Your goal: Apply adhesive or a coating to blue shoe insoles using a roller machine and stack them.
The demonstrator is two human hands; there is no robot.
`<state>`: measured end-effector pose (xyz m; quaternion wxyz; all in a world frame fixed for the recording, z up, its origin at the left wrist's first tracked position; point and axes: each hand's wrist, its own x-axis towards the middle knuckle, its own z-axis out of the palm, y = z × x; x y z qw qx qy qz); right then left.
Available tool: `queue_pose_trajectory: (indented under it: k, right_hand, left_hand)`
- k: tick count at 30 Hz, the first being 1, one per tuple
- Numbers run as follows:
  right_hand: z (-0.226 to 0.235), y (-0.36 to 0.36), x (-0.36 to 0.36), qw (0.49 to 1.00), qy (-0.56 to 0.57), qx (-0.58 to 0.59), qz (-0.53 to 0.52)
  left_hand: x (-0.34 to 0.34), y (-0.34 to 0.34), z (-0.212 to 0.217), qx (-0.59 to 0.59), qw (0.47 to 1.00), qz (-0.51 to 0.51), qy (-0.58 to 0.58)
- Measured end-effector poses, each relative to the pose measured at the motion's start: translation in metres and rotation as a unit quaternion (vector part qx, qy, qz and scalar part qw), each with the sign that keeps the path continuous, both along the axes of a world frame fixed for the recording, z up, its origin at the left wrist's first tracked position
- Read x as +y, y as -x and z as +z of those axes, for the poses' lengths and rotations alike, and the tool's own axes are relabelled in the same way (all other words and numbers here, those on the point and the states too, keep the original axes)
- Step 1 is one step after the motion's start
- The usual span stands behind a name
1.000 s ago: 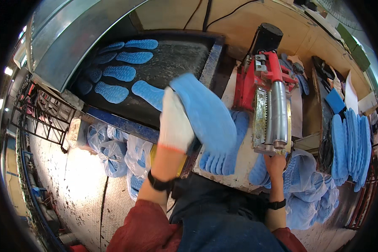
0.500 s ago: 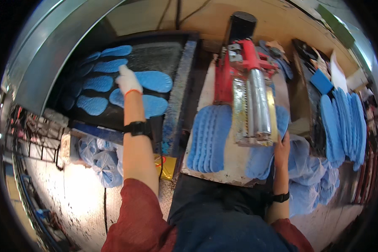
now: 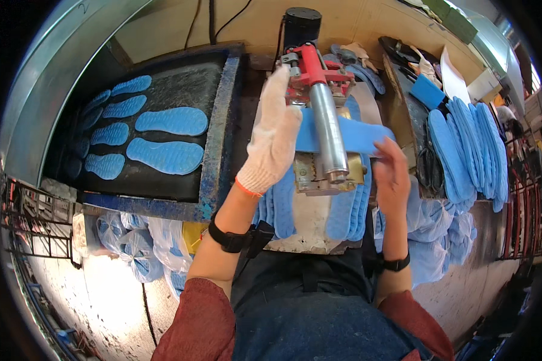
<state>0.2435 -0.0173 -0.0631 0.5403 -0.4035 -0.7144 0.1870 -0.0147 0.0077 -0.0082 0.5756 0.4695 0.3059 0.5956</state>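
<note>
My left hand (image 3: 272, 135), in a white knit glove with an orange cuff, is at the left side of a red and silver machine (image 3: 326, 129). Its fingers stretch up toward the red part. A blue insole (image 3: 367, 137) lies crosswise, passing behind the machine's metal cylinder. Its left end meets my left thumb; the contact is partly hidden. My bare right hand (image 3: 392, 171) has its fingertips bent onto the insole's right end. Below, overlapping blue insoles stand in a left stack (image 3: 285, 207) and a right stack (image 3: 348, 210) on the pale worktop (image 3: 312, 225).
At left, a black bed (image 3: 180, 78) with a blue-painted frame carries several blue insoles (image 3: 165, 156). A bench (image 3: 397, 90) at right holds more upright insoles (image 3: 464, 156) and a blue block (image 3: 427, 91). Clear bags of blue pieces (image 3: 140, 249) sit low at both sides.
My left hand has come right from the insoles on the black bed to the machine. My right hand has risen from the right stack to the crosswise insole. The view has shifted.
</note>
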Motion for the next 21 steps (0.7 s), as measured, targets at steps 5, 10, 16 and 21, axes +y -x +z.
queue_pose_trajectory:
  k: [5, 10, 16, 21]
  right_hand:
    - [-0.064, -0.02, -0.024, 0.956, 0.168, 0.224, -0.082]
    - [-0.143, -0.011, -0.018, 0.911, 0.412, 0.028, 0.004]
    - [-0.196, 0.088, -0.012, 0.951, 0.086, -0.295, 0.018]
    - [-0.258, 0.068, 0.005, 0.947, 0.312, 0.009, 0.075]
  left_hand:
    - [0.015, 0.007, -0.103, 0.205, 0.958, 0.156, -0.129]
    - [-0.043, 0.01, -0.098, -0.045, 0.993, -0.007, 0.11]
    - [-0.105, 0.021, -0.06, -0.22, 0.912, -0.009, 0.346]
    - [-0.089, 0.055, -0.033, 0.058, 0.991, 0.092, 0.071]
